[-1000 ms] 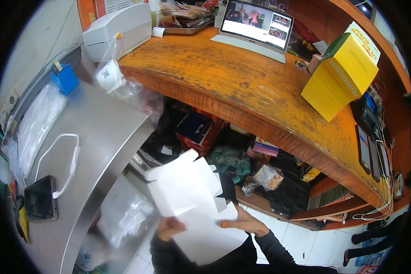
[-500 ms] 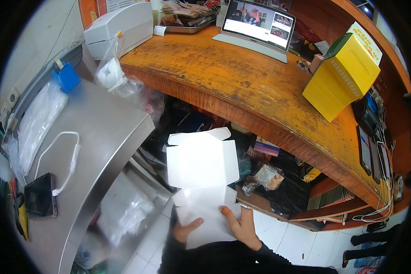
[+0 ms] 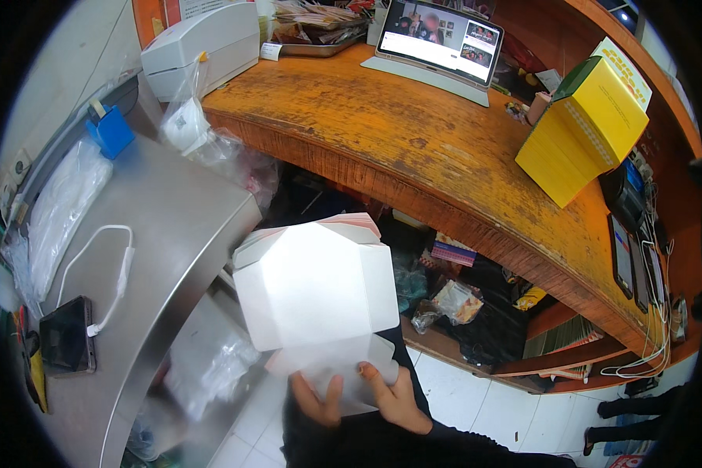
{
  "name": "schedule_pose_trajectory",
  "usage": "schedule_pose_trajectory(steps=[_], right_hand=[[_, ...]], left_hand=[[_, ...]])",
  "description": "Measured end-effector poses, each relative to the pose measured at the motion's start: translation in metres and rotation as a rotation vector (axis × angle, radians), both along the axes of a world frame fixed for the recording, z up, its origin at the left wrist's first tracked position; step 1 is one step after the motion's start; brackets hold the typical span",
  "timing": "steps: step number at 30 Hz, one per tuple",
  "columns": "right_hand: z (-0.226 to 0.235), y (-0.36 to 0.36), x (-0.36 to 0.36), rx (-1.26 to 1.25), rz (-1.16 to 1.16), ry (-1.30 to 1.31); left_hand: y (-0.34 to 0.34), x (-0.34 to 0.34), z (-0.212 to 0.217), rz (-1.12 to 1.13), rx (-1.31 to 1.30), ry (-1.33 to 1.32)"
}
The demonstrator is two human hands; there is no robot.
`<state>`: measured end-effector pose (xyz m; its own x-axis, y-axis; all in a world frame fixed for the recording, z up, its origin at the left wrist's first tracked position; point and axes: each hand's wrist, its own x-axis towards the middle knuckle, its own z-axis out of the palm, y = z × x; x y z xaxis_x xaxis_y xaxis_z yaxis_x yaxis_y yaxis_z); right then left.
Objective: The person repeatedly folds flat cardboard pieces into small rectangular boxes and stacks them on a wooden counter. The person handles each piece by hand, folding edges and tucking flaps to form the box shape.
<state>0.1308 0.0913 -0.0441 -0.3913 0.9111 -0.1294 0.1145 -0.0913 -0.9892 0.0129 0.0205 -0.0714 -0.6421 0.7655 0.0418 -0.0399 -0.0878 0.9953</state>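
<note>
Shop counter corner, seen from above: one curved wooden counter across the top, one steel table at left, white tile floor below.

Counts: one white box, two hands. One printer, one tablet, one yellow carton, one tray of papers on the counter. On the steel table: one blue dispenser, one phone with one white cable, several clear bags. Two or three dark devices lie at the counter's right end.

Box is held up in mid-air, centre frame, between table edge and counter edge, flaps part folded, touching neither surface. Left hand grips the box's bottom panel, fingers curled up over its lower edge. Right hand grips the same panel just beside it, thumb on the front face; the other fingers are behind the card, cannot tell how they lie.

Edges: table's right edge is just left of the box; counter's front edge curves above and right of it. Under the counter the shelves are packed with bags and clutter. Open room: bare counter top in the middle, bare steel between cable and table edge, floor at lower right.
</note>
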Motion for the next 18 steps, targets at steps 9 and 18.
schedule_pose_trajectory(steps=[9, 18], right_hand=[[-0.052, 0.003, -0.023, 0.107, -0.286, 0.372], [-0.030, 0.044, 0.050, -0.123, 0.230, -0.001]], left_hand=[[0.002, 0.040, 0.004, -0.274, 0.136, 0.294], [0.008, -0.012, 0.001, -0.129, 0.001, -0.123]])
